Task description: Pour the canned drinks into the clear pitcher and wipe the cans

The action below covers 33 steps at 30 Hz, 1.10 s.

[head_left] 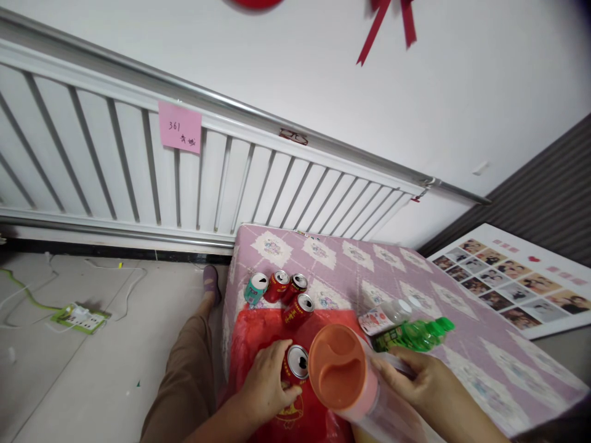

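4 cans (278, 289) stand close together near the left end of the table (341, 249). Bottles (409, 335) lie to their right. 1 nearer can (295, 364) is left of the jug (339, 372). The heater (231, 184) is behind.

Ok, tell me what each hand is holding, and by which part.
The left hand holds a red can around its side; the right hand holds the orange-lidded pitcher by its handle.
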### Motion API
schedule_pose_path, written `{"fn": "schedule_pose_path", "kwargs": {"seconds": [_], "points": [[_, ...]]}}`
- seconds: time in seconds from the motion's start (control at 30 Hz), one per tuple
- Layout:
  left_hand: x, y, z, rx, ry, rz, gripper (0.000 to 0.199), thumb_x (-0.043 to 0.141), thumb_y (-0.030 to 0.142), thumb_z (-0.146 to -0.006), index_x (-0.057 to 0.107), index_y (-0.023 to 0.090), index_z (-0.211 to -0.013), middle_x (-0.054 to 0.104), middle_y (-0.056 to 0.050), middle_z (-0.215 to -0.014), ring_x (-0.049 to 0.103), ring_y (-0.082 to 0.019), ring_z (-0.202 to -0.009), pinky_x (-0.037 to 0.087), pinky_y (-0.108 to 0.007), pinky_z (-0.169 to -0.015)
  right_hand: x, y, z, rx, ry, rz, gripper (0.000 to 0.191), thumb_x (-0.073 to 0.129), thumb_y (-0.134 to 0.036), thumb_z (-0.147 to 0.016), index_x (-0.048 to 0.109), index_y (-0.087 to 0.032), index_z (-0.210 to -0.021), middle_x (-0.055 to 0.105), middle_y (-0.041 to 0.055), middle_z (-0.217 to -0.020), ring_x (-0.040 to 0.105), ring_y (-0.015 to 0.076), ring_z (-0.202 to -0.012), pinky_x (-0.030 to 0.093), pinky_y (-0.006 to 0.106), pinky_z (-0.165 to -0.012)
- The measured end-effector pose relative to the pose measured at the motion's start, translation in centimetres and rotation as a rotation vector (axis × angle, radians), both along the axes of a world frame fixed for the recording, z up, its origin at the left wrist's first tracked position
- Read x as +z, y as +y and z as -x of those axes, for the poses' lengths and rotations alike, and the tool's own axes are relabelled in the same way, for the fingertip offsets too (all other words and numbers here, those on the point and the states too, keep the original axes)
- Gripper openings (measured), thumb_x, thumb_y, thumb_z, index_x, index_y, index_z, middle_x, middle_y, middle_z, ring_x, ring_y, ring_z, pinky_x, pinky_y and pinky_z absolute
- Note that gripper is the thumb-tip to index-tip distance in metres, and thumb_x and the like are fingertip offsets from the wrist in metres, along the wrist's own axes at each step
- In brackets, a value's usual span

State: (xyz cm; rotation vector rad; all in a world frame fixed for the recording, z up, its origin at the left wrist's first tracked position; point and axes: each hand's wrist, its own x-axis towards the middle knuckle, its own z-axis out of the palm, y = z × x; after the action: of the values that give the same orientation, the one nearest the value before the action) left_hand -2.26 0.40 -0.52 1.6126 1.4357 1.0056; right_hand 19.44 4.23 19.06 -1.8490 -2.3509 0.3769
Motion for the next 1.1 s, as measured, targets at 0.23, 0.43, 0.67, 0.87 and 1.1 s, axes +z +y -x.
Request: {"fn": "schedule_pose_path", "kwargs": {"seconds": [0.23,0.43,0.67,0.87,1.1], "points": [[-0.11,0.06,-0.05,0.0,0.012,0.0,0.075,0.072,0.02,-0.061,0.045,0.018,-0.132,0.055,-0.011,-0.133,0.05,-0.028,-0.12,0.038,-0.043,-0.105,0.02,0.08,0.08,0.006,0.008,-0.028,0.041,0.048,-0.051,-0.082,0.057,-0.02,-0.059,0.051,-0.002,-0.052,0.046,0.0135,-0.051,0.034,0.023,-0.045],[0.22,0.0,0.02,-0.014,0.005,0.007,0.076,0.072,0.02,-0.062,0.044,0.016,-0.132,0.055,-0.012,-0.133,0.05,-0.028,-0.121,0.038,-0.042,-0.105,0.07,0.14,0.16,0.008,0.011,-0.021,0.04,0.048,-0.05,-0.082,0.059,-0.02,-0.059,0.052,-0.0016,-0.052,0.047,0.0135,-0.051,0.034,0.023,-0.044],[0.16,-0.04,0.03,-0.014,0.0,0.0,0.075,0.072,0.021,-0.062,0.044,0.018,-0.132,0.055,-0.011,-0.132,0.051,-0.028,-0.12,0.038,-0.042,-0.105,0.36,0.05,0.42,0.01,0.014,-0.001,0.041,0.048,-0.051,-0.081,0.059,-0.019,-0.059,0.055,-0.0003,-0.053,0.049,0.0144,-0.052,0.036,0.023,-0.045],[0.0,-0.01,0.05,-0.006,-0.006,-0.014,0.075,0.073,0.02,-0.062,0.044,0.02,-0.131,0.056,-0.01,-0.132,0.051,-0.028,-0.12,0.038,-0.043,-0.104,0.14,0.11,0.25,-0.013,-0.003,0.014,0.044,0.045,-0.055,-0.082,0.054,-0.02,-0.058,0.049,-0.0018,-0.053,0.044,0.0135,-0.053,0.032,0.024,-0.047],[-0.02,-0.03,0.02,-0.008,-0.001,-0.006,0.075,0.073,0.022,-0.062,0.044,0.019,-0.132,0.056,-0.011,-0.132,0.051,-0.028,-0.119,0.039,-0.042,-0.104,-0.03,0.23,0.21,-0.021,-0.002,0.031,0.043,0.046,-0.056,-0.081,0.051,-0.02,-0.058,0.046,-0.0028,-0.053,0.042,0.0129,-0.053,0.031,0.024,-0.047]]}}
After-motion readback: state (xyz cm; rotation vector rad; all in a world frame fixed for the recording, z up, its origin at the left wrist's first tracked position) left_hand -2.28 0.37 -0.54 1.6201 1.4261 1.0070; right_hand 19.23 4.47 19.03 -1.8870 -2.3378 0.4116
